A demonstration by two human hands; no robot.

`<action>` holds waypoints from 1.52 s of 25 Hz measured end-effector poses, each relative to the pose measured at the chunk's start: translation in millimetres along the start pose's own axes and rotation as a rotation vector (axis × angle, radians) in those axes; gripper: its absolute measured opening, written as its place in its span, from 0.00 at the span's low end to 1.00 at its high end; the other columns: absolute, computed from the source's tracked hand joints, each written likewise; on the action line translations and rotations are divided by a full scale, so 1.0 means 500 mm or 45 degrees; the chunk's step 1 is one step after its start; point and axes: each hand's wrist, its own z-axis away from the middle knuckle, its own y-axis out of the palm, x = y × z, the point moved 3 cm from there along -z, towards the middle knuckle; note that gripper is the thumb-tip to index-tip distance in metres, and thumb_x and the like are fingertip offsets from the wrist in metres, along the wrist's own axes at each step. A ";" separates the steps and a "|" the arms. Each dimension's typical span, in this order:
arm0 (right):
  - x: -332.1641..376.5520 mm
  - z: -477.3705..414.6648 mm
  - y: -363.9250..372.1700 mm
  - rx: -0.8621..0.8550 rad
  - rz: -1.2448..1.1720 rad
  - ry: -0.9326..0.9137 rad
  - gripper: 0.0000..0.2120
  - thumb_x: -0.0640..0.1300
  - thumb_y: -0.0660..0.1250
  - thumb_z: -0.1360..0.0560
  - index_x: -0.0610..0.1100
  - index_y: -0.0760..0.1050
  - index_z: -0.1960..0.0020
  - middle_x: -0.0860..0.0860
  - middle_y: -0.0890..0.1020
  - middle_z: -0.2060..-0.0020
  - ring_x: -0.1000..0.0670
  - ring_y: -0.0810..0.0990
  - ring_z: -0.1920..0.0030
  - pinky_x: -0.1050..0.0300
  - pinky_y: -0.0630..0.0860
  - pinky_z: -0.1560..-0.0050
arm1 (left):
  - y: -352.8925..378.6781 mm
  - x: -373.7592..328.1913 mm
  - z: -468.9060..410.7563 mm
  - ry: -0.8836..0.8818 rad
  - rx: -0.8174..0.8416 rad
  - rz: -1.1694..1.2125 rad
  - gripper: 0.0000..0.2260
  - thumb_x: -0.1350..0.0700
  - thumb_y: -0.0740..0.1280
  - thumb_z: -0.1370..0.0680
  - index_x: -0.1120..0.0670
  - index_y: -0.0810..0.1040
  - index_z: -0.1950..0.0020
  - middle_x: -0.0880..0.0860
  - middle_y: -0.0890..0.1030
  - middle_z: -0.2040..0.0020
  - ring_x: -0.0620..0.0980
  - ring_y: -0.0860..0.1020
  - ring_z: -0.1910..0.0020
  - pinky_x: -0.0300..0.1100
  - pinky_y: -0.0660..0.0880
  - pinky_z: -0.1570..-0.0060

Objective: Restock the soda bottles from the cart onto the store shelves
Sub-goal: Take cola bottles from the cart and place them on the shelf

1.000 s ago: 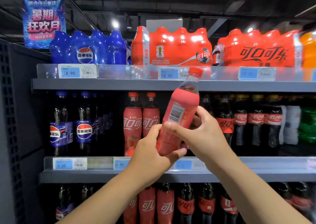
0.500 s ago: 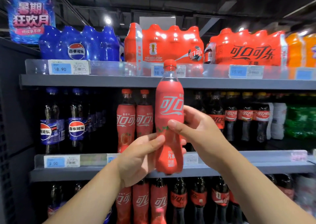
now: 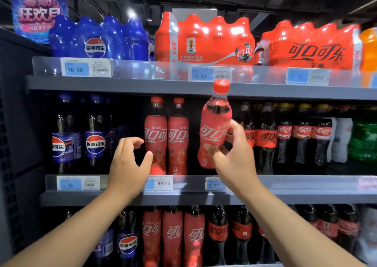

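Note:
My right hand [image 3: 234, 158] grips a pink-red soda bottle [image 3: 214, 128] with a red cap. It is nearly upright and hangs in front of the middle shelf [image 3: 306, 187], in the dark gap right of two matching pink-red bottles [image 3: 166, 138] that stand there. The held bottle's base is above the shelf's clear front rail. My left hand [image 3: 128, 164] is empty, fingers curled apart, just left of the two standing bottles and in front of them. The cart is out of view.
Blue Pepsi bottles [image 3: 81, 142] stand at the middle shelf's left, dark cola bottles [image 3: 285, 136] at its right. Shrink-wrapped multipacks [image 3: 204, 40] fill the top shelf [image 3: 122, 85]. More bottles line the shelf below [image 3: 183, 236]. A dark side panel [image 3: 14, 124] closes the left.
My left hand has let go of the bottle and moved left. My right hand alone has carried the bottle right and forward toward the gap on the middle shelf.

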 end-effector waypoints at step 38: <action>-0.193 -0.100 0.135 0.476 0.805 0.588 0.17 0.45 0.73 0.26 0.43 0.77 0.38 0.44 0.84 0.42 0.42 0.83 0.43 0.60 0.74 0.53 | 0.040 0.116 -0.066 -0.286 0.434 0.003 0.25 0.45 0.83 0.37 0.45 0.73 0.49 0.43 0.83 0.52 0.40 0.81 0.51 0.38 0.75 0.54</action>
